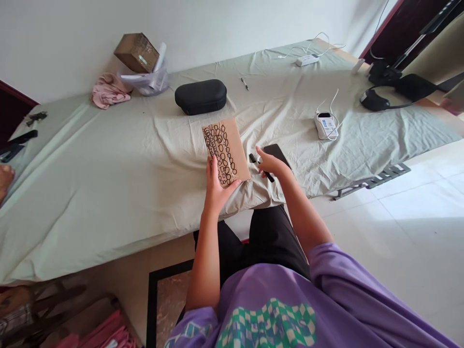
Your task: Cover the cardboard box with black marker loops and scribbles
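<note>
A piece of brown cardboard [237, 150] lies on the cloth in front of me, with rows of black hand-drawn loops over its left and middle part. My left hand [217, 186] grips its near left corner, thumb along the near edge and fingers at the left side. To the right of the cardboard, my right hand [270, 163] is closed around a black marker [268, 177], whose dark end points down toward me. A small black cap-like piece [253, 158] shows just left of these fingers; whether it touches them I cannot tell. Partly behind the right hand lies a dark phone-like slab [278, 152].
A black hard case [201, 96] sits beyond the cardboard, with a pen [245, 84] to its right. A white corded device [326, 126], headphones [377, 100] and a power strip [307, 60] are at right. Back left: a cardboard box [136, 52] on a plastic bag, and pink cloth [109, 91].
</note>
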`<state>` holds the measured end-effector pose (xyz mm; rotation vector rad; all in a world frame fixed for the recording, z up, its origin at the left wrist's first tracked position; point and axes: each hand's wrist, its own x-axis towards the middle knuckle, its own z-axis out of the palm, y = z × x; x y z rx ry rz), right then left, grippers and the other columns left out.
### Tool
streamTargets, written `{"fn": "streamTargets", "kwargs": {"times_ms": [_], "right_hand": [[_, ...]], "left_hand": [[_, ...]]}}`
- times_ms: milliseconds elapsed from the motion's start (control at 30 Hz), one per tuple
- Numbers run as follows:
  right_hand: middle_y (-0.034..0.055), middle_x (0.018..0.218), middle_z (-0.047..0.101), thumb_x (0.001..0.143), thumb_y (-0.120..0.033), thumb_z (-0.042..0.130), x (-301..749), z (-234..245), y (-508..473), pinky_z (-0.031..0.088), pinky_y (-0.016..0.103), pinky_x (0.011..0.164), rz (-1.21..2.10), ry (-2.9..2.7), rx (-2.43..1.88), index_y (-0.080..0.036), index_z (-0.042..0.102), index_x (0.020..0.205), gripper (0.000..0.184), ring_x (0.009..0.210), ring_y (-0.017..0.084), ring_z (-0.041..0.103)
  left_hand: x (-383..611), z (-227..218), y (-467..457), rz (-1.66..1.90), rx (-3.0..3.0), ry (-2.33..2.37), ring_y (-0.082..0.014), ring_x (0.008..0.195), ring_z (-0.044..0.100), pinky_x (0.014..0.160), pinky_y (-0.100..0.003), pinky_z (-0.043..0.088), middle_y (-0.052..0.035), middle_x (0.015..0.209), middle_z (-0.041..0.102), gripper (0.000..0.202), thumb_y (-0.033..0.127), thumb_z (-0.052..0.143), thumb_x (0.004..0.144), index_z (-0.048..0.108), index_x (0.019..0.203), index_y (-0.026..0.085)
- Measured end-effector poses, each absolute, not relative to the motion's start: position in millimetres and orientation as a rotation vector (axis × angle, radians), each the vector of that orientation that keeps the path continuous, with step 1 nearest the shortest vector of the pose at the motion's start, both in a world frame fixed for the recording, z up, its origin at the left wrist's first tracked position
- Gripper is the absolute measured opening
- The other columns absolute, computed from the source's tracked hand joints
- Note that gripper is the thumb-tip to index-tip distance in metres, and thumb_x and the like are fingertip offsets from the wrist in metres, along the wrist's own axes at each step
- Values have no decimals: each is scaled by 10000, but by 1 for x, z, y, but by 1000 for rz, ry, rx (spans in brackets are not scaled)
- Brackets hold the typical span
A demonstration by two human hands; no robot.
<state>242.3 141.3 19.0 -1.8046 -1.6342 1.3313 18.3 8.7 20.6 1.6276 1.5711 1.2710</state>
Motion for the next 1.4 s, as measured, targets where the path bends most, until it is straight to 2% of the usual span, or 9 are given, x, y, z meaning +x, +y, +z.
{"fn": "streamTargets", "kwargs": {"times_ms": [133, 200, 400, 567, 667, 767, 833, 1033, 1400], "right_hand": [[40, 670, 741, 764, -216, 722, 260, 41, 126, 633, 459, 601, 1405, -1600, -1652, -198, 760, 1322, 560, 420, 209, 632], [85, 819, 785, 815, -329, 689, 265, 54, 116, 635, 418, 609, 1453, -1479, -1370, -183, 781, 1129, 359, 506, 201, 691], [65, 1163, 782, 820, -521, 764, 246, 87, 74, 637, 446, 929, 1481, -1141, -759, -301, 663, 1238, 484, 1197, 287, 749], [23, 854, 718, 896, -721, 682, 209, 90, 54, 592, 421, 874, 1341, -1353, -681, -286, 692, 1130, 494, 828, 226, 723], [-16, 680, 596, 1000, -628, 524, 189, 77, 57, 564, 411, 834, 1172, -1421, -778, -289, 717, 1158, 421, 708, 209, 636], [-6, 656, 544, 934, -457, 579, 174, 55, 63, 546, 400, 806, 1080, -1449, -817, -276, 686, 829, 234, 703, 212, 591], [12, 675, 545, 920, -391, 568, 168, 43, 65, 526, 390, 817, 1018, -1446, -790, -263, 582, 648, 301, 710, 202, 559], [-27, 680, 510, 917, -347, 596, 167, 30, 68, 409, 332, 676, 949, -1469, -657, -248, 532, 716, 232, 632, 154, 429], [-32, 640, 472, 903, -322, 546, 175, 35, 71, 398, 359, 763, 844, -1669, -700, -250, 453, 644, 285, 633, 160, 431]], "left_hand": [[19, 19, 11, 1291, 1631, 1583, -339, 1729, 81, 1394, -601, 97, -90, 1850, 104, 1144, 376, 889, 832, 174, 1724, 413], [18, 18, 11, 1295, 1630, 1582, -341, 1729, 75, 1391, -609, 100, -88, 1851, 101, 1152, 396, 896, 828, 173, 1724, 421], [10, 14, 15, 1263, 1710, 1540, -371, 1725, 83, 1379, -623, 153, -129, 1845, 98, 1277, 459, 958, 749, 142, 1729, 403], [8, 9, 20, 1246, 1736, 1569, -401, 1712, 130, 1366, -636, 193, -150, 1834, 125, 1331, 453, 980, 705, 130, 1727, 380], [7, 6, 24, 1273, 1736, 1555, -419, 1702, 158, 1370, -620, 202, -146, 1829, 147, 1341, 479, 982, 685, 145, 1725, 350], [4, 3, 28, 1279, 1747, 1552, -408, 1702, 166, 1374, -593, 215, -141, 1823, 171, 1328, 478, 974, 700, 147, 1730, 339], [4, 2, 29, 1272, 1761, 1558, -404, 1704, 163, 1371, -589, 228, -138, 1822, 177, 1334, 469, 978, 702, 141, 1733, 346], [6, 3, 25, 1239, 1776, 1608, -405, 1716, 103, 1372, -591, 221, -121, 1843, 108, 1324, 477, 950, 754, 74, 1741, 368], [13, 5, 20, 1291, 1780, 1627, -387, 1707, 175, 1370, -584, 258, -125, 1825, 173, 1274, 407, 942, 786, 95, 1737, 386]]}}
